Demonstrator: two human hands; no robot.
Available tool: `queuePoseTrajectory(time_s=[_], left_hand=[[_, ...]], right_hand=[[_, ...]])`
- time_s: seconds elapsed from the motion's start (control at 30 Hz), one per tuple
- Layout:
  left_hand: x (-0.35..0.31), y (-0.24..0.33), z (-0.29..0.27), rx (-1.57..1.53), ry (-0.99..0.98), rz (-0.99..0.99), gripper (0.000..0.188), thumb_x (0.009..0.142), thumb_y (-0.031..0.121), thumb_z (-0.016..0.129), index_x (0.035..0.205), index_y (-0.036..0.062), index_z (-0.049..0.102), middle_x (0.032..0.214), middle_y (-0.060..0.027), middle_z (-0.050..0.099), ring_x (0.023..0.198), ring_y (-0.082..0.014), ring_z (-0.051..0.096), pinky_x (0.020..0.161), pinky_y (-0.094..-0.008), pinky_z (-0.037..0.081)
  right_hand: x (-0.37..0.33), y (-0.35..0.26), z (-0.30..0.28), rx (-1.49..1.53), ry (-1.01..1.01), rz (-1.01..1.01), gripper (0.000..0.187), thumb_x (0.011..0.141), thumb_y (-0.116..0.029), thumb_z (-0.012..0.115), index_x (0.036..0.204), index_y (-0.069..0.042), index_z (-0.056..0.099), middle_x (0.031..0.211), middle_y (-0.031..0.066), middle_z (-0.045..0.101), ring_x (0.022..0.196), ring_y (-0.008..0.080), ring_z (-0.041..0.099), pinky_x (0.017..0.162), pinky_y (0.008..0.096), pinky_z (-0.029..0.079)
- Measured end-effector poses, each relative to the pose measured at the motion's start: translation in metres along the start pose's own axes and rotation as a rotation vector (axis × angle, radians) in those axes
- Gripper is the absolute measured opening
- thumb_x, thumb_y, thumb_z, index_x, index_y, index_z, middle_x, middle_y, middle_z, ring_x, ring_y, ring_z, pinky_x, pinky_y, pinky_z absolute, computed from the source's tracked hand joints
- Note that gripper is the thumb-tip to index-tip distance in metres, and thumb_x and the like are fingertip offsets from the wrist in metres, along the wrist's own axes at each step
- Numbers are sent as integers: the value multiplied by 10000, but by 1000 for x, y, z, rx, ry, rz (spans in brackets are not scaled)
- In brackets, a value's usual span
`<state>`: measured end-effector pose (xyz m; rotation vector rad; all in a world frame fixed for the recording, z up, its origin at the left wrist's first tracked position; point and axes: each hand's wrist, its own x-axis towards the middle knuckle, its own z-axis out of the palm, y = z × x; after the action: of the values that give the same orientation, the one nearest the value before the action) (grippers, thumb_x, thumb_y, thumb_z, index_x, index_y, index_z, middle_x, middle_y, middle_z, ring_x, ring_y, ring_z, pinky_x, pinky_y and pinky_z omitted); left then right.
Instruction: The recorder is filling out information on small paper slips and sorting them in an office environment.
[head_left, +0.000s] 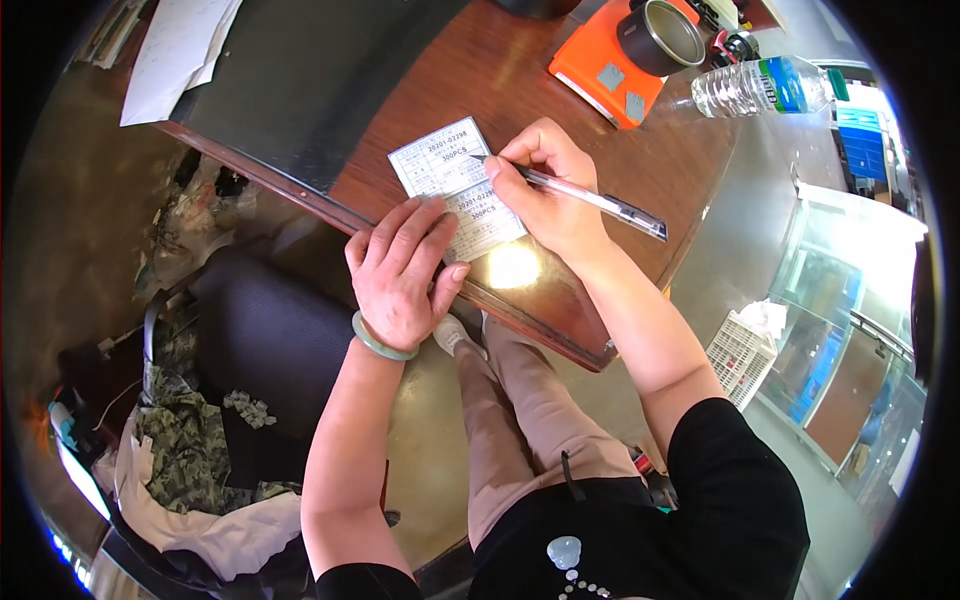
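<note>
Head view: straight down onto the table (650,170), brown and glossy, slanting across the top, with a bright patch of light near the front edge. Off to the left, a dark chair (270,310), camouflage cloth (180,450) and white cloth (220,537) bunched at its lower end. Across the left of the table, a black mat (320,80); at its left end, white papers (180,60). Up at the far side, an orange box (585,65); just beside it, a clear bottle (755,88), blue-labelled and green-capped; on the box, a dark cup (638,46).

Down to the hands now! Left hand (400,275): grip released, fingers spread and pressing on the left side of the slip (430,165). Right hand (550,195): grasping the pen (612,207), pinched between thumb and fingers. And the slip itself? Flat on the wood near the front edge, white, printed in two panels; one sheet or two, impossible to tell. Pen tip at the upper panel; touching or just above, cannot tell. Around the left wrist, a pale green bangle (383,346).
</note>
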<state>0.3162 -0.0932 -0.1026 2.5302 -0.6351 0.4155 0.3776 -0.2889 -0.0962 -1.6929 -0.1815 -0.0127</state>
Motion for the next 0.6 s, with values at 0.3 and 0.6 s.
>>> queuePoseTrajectory(time_s=[0.3,0.6], left_hand=[[-1,-15,20,-52,179,32,312,894,410,568,1011,145,683,1219,-6,644,1006,-177,596,814,-337,344],[-3,-16,27,-59,241,37,331,909,421,523,971,147,698,1185,3,660,989,-157,589,835,-325,326]], right_hand=[[-1,1,5,-144,17,-66,187,840,-1,674,767,-48,508,621,-27,525,555,18,424,494,213,326],[2,2,7,-184,4,-140,239,842,-31,669,731,-43,457,532,-4,467,478,35,407,424,244,304]])
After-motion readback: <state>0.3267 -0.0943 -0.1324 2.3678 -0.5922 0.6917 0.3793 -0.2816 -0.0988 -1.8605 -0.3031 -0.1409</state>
